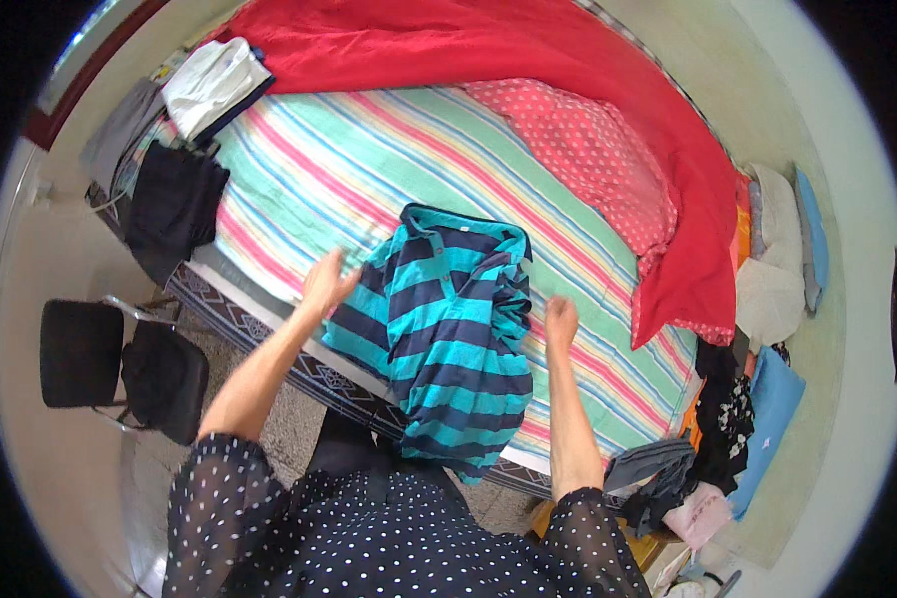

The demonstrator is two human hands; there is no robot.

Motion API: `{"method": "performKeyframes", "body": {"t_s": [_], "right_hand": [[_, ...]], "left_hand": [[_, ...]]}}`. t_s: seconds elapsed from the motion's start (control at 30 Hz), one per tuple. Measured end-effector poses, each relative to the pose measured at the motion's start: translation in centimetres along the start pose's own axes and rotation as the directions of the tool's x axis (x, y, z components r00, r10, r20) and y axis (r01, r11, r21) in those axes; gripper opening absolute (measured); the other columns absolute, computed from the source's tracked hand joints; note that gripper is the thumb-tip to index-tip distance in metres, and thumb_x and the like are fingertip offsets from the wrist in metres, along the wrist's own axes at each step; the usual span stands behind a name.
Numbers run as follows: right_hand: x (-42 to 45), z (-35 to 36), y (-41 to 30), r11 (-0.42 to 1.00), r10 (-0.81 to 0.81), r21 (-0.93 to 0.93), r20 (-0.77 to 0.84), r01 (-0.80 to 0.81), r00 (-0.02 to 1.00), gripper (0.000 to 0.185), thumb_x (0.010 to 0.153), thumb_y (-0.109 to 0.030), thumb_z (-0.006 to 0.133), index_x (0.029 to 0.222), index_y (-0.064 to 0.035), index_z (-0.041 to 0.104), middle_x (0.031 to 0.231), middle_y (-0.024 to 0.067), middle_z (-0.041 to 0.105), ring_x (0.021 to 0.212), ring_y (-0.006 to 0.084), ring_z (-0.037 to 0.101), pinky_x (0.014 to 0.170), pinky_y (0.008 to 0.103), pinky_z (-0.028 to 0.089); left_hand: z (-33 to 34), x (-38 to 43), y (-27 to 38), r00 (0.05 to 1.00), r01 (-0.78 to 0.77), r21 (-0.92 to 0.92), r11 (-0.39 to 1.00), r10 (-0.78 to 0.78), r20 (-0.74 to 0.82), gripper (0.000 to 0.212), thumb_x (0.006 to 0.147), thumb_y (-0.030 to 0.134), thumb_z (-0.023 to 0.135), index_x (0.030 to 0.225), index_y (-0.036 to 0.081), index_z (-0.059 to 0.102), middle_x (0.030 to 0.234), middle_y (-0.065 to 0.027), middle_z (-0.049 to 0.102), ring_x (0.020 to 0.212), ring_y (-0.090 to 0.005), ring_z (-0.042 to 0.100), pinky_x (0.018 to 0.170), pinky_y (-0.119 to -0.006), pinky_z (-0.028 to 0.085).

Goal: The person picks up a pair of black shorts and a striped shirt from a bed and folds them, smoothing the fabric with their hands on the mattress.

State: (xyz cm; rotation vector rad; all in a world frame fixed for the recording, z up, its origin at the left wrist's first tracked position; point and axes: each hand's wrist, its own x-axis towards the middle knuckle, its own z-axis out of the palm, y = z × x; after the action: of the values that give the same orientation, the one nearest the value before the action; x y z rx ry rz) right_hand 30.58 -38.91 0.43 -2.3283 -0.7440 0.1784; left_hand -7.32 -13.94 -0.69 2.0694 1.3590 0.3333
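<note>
A short-sleeved polo shirt point(456, 321) with teal and navy stripes lies front up before me, its collar away from me. Its lower hem hangs over the near edge of the bed. My left hand point(329, 284) is just beside the sleeve on the left, slightly blurred, with thumb and fingers apart and nothing visible in it. To the right of the shirt, apart from it, my right hand point(561, 321) hovers over the striped bedsheet point(306, 157). Its fingers look curled and are partly hidden from view. The shirt's right side is bunched into creases.
Folded white clothing point(213, 86) and dark garments point(176, 198) lie at the bed's left end. A red blanket point(433, 45) spans the far side. A black chair point(161, 374) stands at left. Jeans point(650, 463) and a blue pillow point(770, 426) are at right.
</note>
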Motion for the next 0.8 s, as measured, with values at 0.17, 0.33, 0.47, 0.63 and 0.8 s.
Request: {"method": "performKeyframes", "body": {"t_s": [0.17,0.33,0.47,0.63,0.8], "right_hand": [[-11.6,2.9,0.7,0.976,0.09,0.169,0.246,-0.135,0.965,0.03,0.084,-0.03,0.066,0.095,-0.0029,0.066,0.085,0.0101,0.068,0.081,0.0207,0.064,0.072,0.0347,0.048],[-8.8,2.4,-3.0,0.784,0.264,0.464,0.353,-0.413,0.897,0.032,0.087,-0.028,0.063,0.1,0.001,0.066,0.09,0.0021,0.065,0.077,0.0142,0.057,0.071,0.0308,0.045],[-6.3,2.5,-2.7,0.972,0.234,-0.03,0.245,-0.233,0.941,0.03,0.085,-0.026,0.064,0.091,0.0032,0.067,0.08,0.0066,0.066,0.065,0.0185,0.059,0.063,0.0343,0.047],[-2.6,-3.3,7.0,0.87,0.439,0.259,-0.02,-0.42,0.898,0.022,0.084,-0.02,0.063,0.09,0.0008,0.067,0.075,0.0111,0.066,0.055,0.0168,0.058,0.04,0.032,0.043],[-2.9,-8.0,13.7,0.764,0.64,0.278,-0.206,-0.583,0.74,0.02,0.083,-0.019,0.062,0.088,0.0,0.067,0.076,0.0115,0.066,0.056,0.0206,0.06,0.046,0.0338,0.046]], "left_hand": [[3.1,-10.7,-5.9,0.994,0.005,-0.082,0.997,-0.014,-0.105,0.035,0.079,0.027,0.068,0.099,-0.001,0.06,0.086,-0.0159,0.063,0.083,-0.0303,0.061,0.08,-0.041,0.046],[0.3,-8.4,-3.2,0.945,0.307,-0.702,0.642,-0.292,0.146,0.018,0.089,0.016,0.06,0.102,0.003,0.061,0.089,0.0005,0.062,0.082,-0.0081,0.053,0.072,-0.025,0.044],[-6.3,-4.0,-6.3,0.997,0.07,-0.379,0.923,-0.059,0.041,0.026,0.08,0.021,0.069,0.095,-0.001,0.066,0.084,-0.0031,0.065,0.079,-0.0119,0.057,0.072,-0.028,0.046],[-13.6,1.8,-8.9,0.97,0.138,-0.161,0.977,-0.101,0.219,0.027,0.075,0.02,0.07,0.09,-0.002,0.067,0.074,-0.0065,0.065,0.072,-0.0125,0.06,0.066,-0.03,0.048],[-8.3,4.0,-9.6,0.979,0.159,0.103,0.982,-0.17,0.116,0.031,0.072,0.022,0.067,0.098,0.004,0.067,0.085,-0.0164,0.067,0.083,-0.0312,0.065,0.076,-0.04,0.05]]}}
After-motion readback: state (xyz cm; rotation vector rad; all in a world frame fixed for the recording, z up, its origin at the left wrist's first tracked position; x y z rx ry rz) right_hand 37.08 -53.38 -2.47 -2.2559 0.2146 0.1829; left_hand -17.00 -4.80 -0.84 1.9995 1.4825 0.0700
